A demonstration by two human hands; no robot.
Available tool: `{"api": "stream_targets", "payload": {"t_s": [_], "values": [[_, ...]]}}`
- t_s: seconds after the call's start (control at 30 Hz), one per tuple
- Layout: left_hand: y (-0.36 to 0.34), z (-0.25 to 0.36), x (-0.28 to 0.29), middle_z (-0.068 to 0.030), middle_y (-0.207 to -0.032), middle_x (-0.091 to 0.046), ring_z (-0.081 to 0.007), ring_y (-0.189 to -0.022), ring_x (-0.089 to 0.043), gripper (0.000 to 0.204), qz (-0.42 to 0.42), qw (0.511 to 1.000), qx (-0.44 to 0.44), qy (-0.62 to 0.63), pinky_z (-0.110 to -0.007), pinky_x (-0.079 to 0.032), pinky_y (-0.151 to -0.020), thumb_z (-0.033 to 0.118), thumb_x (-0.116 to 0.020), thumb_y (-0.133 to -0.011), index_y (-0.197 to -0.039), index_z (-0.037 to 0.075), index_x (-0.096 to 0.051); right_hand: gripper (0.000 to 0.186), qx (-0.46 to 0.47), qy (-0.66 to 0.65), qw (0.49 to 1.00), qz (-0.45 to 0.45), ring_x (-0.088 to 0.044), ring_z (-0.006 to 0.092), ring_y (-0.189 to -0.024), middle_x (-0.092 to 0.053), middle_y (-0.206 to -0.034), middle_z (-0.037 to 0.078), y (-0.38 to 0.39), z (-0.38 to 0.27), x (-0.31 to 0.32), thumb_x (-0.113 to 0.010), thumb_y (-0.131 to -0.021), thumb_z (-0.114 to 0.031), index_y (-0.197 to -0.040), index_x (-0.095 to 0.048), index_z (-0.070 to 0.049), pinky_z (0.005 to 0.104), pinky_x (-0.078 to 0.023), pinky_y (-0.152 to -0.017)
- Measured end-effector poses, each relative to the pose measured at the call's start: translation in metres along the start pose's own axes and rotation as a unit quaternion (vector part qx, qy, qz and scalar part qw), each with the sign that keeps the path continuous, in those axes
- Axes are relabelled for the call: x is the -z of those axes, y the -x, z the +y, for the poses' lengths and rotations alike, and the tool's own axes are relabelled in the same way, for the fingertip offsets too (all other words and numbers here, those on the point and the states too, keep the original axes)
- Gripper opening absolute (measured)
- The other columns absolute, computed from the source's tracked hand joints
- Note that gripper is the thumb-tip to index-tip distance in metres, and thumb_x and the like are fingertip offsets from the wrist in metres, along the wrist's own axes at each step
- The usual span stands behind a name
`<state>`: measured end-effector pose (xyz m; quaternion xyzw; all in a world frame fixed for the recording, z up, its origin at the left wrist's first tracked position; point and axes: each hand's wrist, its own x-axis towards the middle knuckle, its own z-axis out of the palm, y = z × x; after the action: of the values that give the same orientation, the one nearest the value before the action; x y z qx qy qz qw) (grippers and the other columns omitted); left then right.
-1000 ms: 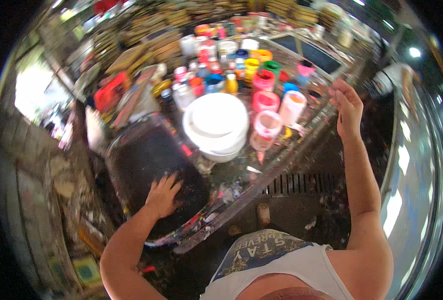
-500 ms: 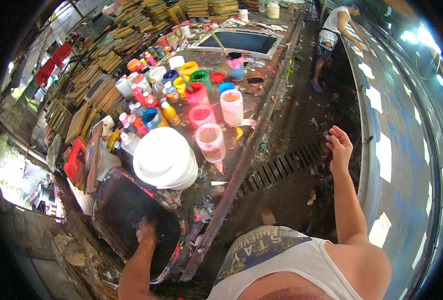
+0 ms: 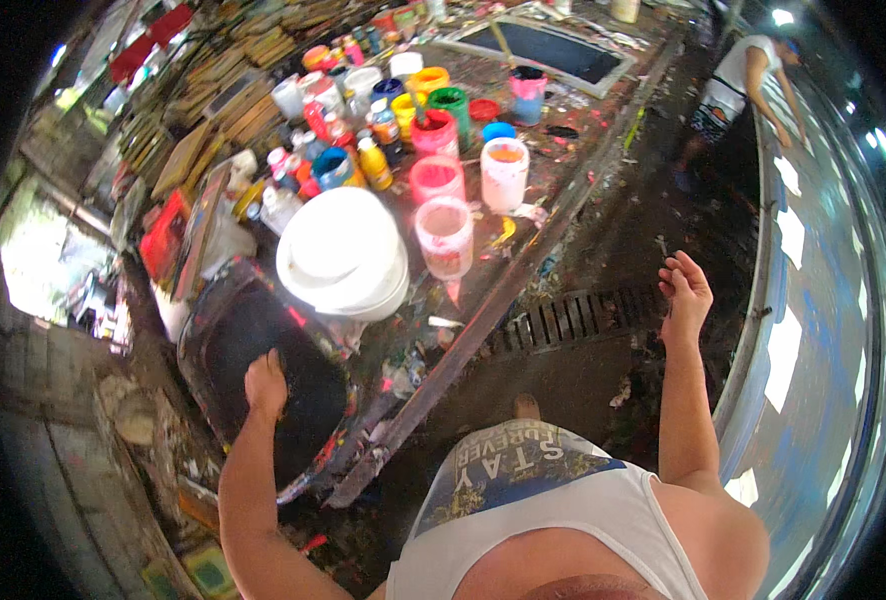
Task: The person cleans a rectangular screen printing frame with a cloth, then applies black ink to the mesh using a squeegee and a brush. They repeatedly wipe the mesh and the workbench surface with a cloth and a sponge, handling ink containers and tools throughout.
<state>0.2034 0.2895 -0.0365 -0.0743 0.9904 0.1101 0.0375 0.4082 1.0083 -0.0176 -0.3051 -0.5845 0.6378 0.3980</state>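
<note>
My left hand (image 3: 267, 385) is over a dark rectangular tub (image 3: 318, 465) with paint-smeared rims. Its fingers are bunched together above the dark liquid (image 3: 238, 345), and what they hold, if anything, is hidden. Out to the right, my right hand (image 3: 685, 290) hangs in the air above the dark floor, its fingers loosely curled and apart with nothing visible in them. Beside the tub stands a white lidded bucket (image 3: 343, 255). To its right is a translucent jar with pinkish stains (image 3: 445, 240).
Many paint pots, among them a red one (image 3: 434, 135), and bottles crowd the stained table (image 3: 523, 235). A framed screen (image 3: 538, 52) lies at the far end. On the right, a long table (image 3: 823, 330) bears white sheets, and a person (image 3: 748, 85) leans over it. A floor grate (image 3: 573, 320) lies between.
My left hand has come up out of the dark liquid in the tub. The view has shifted; my right hand stays raised on the right.
</note>
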Motion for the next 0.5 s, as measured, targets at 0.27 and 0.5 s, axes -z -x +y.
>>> {"api": "stream_targets", "payload": {"t_s": [0.27, 0.5], "values": [[0.001, -0.018, 0.012, -0.0178, -0.107, -0.083, -0.03, -0.1, -0.081, 0.022, 0.087, 0.983, -0.053, 0.15, -0.041, -0.06, -0.09, 0.019, -0.08, -0.099, -0.114, 0.004, -0.084, 0.036, -0.001, 0.013, 0.998, -0.053, -0.077, 0.0192, -0.109, -0.078, -0.131, 0.012, -0.016, 0.021, 0.0, -0.063, -0.111, -0.002, -0.146, -0.07, -0.003, 0.0326, -0.061, -0.09], [0.026, -0.013, 0.048, -0.0155, -0.101, -0.084, -0.0266, -0.099, -0.08, 0.018, 0.078, 0.995, 0.037, 0.055, -0.041, -0.061, -0.09, 0.021, -0.088, -0.091, -0.102, 0.007, -0.084, 0.036, -0.017, -0.007, 0.997, -0.072, -0.076, 0.0182, -0.111, -0.079, -0.132, 0.01, -0.026, 0.046, 0.012, -0.064, -0.112, -0.003, -0.148, -0.069, -0.004, 0.0309, -0.06, -0.093]]}}
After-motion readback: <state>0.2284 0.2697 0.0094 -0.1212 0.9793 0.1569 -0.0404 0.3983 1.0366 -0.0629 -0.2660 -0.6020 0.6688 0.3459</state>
